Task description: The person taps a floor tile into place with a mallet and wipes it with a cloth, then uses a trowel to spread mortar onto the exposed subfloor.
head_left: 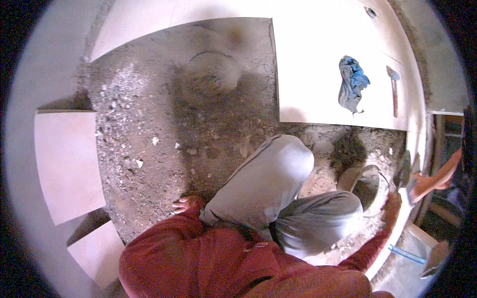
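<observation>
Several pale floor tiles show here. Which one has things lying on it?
The large laid tile at upper right: a crumpled blue cloth and a wooden-handled tool lie on it. The loose tiles at left are bare.

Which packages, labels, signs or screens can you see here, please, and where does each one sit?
None are in view.
Only bare things show: pale floor tiles around rough mortar bed, a crumpled blue cloth and a trowel lying on the tiles.
</observation>
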Tool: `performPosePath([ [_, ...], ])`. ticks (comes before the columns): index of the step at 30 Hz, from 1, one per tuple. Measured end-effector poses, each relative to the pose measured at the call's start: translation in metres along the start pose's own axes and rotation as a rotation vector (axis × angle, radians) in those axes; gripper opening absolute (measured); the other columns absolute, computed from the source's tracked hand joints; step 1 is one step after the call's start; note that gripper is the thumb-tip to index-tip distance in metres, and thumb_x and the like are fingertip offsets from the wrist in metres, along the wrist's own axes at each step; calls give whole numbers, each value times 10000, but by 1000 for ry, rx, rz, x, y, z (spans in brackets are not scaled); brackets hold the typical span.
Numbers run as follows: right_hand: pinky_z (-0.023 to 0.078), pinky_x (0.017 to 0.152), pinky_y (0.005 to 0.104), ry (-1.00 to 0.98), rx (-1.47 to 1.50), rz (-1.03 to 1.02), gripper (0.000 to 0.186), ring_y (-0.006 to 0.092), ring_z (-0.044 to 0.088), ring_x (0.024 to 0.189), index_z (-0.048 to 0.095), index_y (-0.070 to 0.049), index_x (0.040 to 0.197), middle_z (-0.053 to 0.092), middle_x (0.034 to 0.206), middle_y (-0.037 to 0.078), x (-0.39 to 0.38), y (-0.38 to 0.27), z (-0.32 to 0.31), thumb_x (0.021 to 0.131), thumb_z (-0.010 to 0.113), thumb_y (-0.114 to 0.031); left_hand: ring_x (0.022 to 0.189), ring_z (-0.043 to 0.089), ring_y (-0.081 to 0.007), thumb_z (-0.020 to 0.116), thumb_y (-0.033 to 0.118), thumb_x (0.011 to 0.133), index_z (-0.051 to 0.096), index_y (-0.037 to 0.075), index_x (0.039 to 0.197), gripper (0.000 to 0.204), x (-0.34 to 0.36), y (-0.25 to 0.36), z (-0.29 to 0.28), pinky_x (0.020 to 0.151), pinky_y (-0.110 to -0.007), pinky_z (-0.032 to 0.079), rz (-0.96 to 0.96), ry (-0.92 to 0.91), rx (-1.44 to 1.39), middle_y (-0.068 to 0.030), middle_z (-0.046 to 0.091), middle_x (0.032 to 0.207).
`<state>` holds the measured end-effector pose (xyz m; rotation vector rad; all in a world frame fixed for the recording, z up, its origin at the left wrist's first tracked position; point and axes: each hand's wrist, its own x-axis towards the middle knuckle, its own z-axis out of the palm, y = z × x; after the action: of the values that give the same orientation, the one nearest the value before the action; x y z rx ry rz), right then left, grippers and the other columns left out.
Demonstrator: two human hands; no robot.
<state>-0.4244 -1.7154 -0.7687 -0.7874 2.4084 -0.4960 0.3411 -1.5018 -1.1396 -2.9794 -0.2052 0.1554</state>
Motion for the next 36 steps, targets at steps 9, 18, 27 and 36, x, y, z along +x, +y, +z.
performPosePath([
  [9,532,814,363,215,-314,-650,528,246,681,932,567,59,1298,708,1126,195,20,-15,52,989,580,-369,1434,306,-397,398,589,976,461,181,1454,632,19,-8,-13,1105,-615,299,242,-173,-64,-182,270,1587],
  [18,477,673,439,-38,-59,-813,368,277,550,692,529,4,1159,573,785,197,42,-159,98,1031,532,-341,1419,316,-428,429,607,956,501,150,1427,660,44,11,-30,1093,-614,319,418,-231,-208,-214,274,1574],
  [27,501,871,331,-93,-55,-1287,574,214,606,1059,364,-22,1487,621,1198,148,26,-233,71,1034,542,-326,1420,286,-467,460,623,937,515,140,1422,687,90,84,-86,1099,-625,305,472,-101,-252,-241,279,1562],
  [36,536,769,497,-123,-788,-1042,364,397,671,956,608,-96,1150,697,1017,196,5,-262,174,919,667,-372,1470,199,-445,475,575,952,416,241,1495,640,219,226,-109,1128,-666,209,575,100,-223,-205,209,1611],
])
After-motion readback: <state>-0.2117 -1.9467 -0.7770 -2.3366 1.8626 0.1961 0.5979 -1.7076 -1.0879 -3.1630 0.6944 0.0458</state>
